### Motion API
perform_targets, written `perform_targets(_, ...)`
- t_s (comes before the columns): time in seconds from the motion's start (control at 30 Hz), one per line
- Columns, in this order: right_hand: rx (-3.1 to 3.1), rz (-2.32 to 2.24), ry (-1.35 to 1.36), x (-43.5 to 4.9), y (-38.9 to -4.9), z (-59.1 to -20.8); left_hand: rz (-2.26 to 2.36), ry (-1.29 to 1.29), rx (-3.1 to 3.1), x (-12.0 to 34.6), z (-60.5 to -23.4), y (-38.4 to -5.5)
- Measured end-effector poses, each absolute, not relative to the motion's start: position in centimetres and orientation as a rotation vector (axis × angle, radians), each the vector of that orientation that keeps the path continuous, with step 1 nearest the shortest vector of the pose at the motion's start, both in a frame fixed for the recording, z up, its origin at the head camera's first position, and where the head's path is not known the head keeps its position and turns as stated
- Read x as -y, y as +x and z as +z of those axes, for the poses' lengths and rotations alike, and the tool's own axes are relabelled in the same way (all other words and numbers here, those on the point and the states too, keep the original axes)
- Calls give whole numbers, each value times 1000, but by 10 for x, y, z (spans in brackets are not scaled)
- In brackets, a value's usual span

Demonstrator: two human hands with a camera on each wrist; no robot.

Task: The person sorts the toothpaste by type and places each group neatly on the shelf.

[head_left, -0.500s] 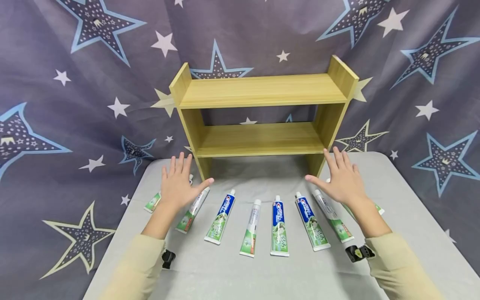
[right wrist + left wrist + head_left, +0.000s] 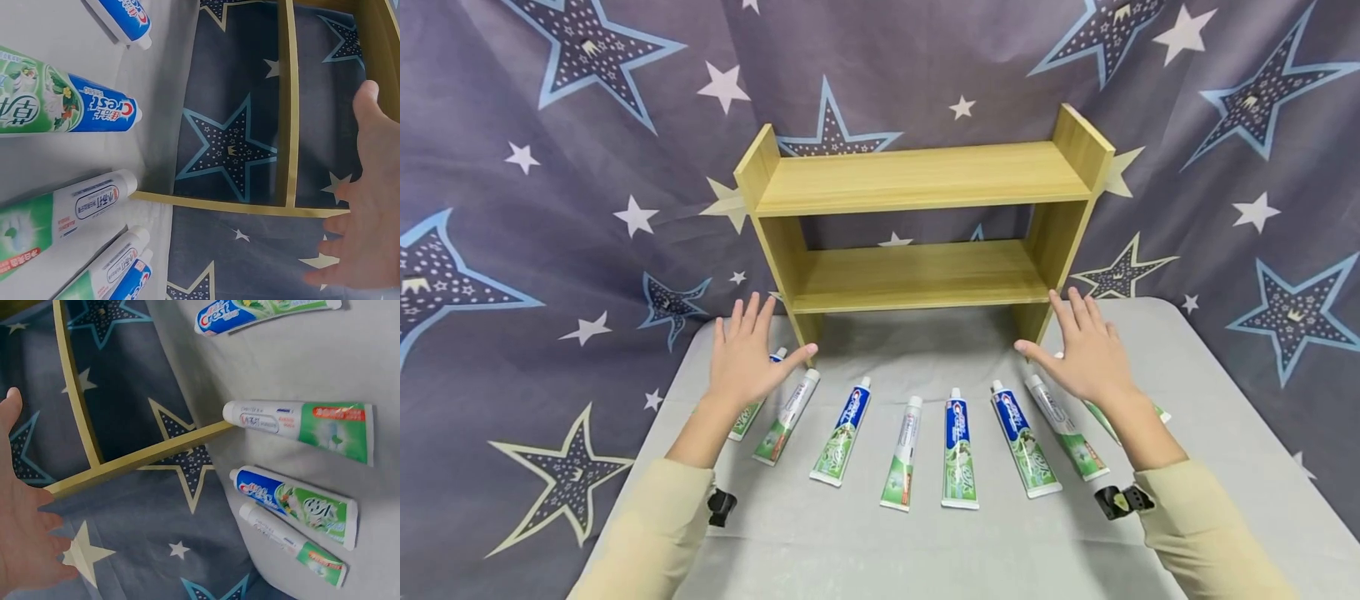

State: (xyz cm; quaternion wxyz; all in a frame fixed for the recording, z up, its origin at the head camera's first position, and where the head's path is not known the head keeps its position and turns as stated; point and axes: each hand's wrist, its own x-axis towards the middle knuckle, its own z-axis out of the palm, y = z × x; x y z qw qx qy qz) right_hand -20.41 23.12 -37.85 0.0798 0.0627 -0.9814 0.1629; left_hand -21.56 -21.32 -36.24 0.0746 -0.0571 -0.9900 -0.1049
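Note:
Both bare hands are spread with straight fingers, held above the table and gripping nothing. My left hand (image 2: 741,367) hovers over the left end of a fan of toothpaste tubes, partly covering a blue-green tube (image 2: 747,421). Beside it lies a white-green tube (image 2: 786,417). On the right, my right hand (image 2: 1086,354) is above a partly hidden tube (image 2: 1105,423), near another white-green tube (image 2: 1067,429). Between the hands lie blue-green Crest tubes (image 2: 841,432) and a white-green tube (image 2: 901,454). The left wrist view shows an outermost white-green tube (image 2: 294,544), hidden in the head view.
A two-tier wooden shelf (image 2: 925,179) stands behind the tubes, its lower board (image 2: 921,275) above the tabletop. Grey cloth covers the table (image 2: 865,550). A star-patterned curtain (image 2: 647,167) hangs behind and at both sides.
My left hand has shifted slightly left and up, covering the outermost left tube that showed before. My right hand has risen slightly. The tubes and shelf stay put.

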Motion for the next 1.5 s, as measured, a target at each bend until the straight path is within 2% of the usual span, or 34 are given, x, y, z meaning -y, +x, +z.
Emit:
perform_targets(0.2, 2857, 534, 201, -234, -204, -380, -393, -172, 2955, 215, -355, -222)
perform_targets(0.37, 2797, 571, 184, -242, -203, -385, -670, -167, 2910, 216, -353, -230)
perform_targets(0.83, 2672, 702, 207, -275, -207, -420, -1208, -180, 2625, 209, -342, -259)
perform_targets(1.27, 2796, 705, 99, -297, -209, -443, -1639, 34, 2164, 210, -335, -274)
perform_targets(1.5, 2889, 692, 74, -307, -211, -451, -1875, 29, 2021, 216, -331, -282)
